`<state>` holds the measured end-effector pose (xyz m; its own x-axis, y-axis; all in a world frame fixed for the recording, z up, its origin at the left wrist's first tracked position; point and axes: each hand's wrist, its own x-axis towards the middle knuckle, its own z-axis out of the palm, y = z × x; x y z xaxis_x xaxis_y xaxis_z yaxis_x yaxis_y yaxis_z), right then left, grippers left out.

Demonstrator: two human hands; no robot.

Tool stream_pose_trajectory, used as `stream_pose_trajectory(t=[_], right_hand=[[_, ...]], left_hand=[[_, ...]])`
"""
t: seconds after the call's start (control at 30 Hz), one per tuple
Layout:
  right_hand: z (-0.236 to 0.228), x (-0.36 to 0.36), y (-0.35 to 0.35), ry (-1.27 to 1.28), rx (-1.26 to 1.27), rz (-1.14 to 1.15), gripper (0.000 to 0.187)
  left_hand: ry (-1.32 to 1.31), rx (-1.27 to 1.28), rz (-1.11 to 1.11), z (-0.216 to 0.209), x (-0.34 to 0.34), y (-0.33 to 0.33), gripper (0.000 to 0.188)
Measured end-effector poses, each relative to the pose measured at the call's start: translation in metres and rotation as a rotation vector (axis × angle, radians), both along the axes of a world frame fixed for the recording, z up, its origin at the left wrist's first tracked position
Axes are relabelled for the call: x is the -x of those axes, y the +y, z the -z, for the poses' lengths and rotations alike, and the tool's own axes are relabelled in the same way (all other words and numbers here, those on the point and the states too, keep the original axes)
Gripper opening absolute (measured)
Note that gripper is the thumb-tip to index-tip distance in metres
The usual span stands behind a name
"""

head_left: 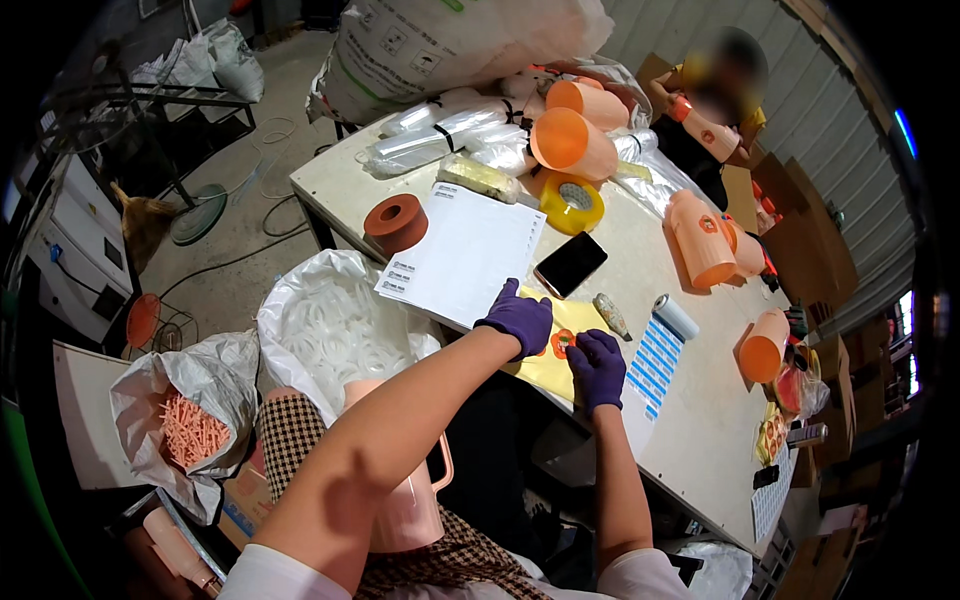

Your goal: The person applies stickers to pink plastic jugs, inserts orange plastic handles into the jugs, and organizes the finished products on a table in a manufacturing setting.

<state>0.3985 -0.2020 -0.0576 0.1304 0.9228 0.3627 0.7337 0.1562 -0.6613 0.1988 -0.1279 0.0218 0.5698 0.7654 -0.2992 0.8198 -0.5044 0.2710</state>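
Yellow sticker sheet [546, 376] on surface [704, 415], person's side of black smartphone [571, 265]. Left hand [519, 319] half-curled over sheet, right hand [598, 368] bent by round orange sticker [562, 342]; either hold: cannot tell.

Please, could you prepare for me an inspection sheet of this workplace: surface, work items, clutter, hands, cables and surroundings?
Surface: pale table, most crowded at its far end.
Work items: yellow sheet bearing round orange stickers.
Clutter: white papers, brown roll, yellow tape, phone with dark screen, orange jugs.
Hands: both purple-gloved; left hand by the papers' near edge, right hand at a sticker; grips unclear.
Cables: dark cable across the floor.
Surroundings: co-worker holding a jug; open bags of white rings and pink sticks.
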Motion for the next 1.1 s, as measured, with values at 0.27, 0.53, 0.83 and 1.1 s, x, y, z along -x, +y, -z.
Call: stream_pose_trajectory(t=[0.27,0.53,0.83,1.1], right_hand=[[-0.015,0.008,0.009,0.055,0.058,0.115,0.022],[-0.004,0.011,0.013,0.058,0.007,0.163,0.016],[0.001,0.004,0.005,0.09,-0.059,0.051,0.014],[0.012,-0.003,-0.002,-0.04,-0.099,0.005,0.017]], left_hand=[[-0.014,0.013,0.021,-0.002,0.006,-0.005,0.047],[0.005,-0.04,-0.002,0.01,0.001,-0.012,0.044],[-0.153,-0.122,-0.012,0.04,0.004,-0.01,0.047],[-0.079,-0.043,-0.02,0.022,0.003,-0.011,0.046]])
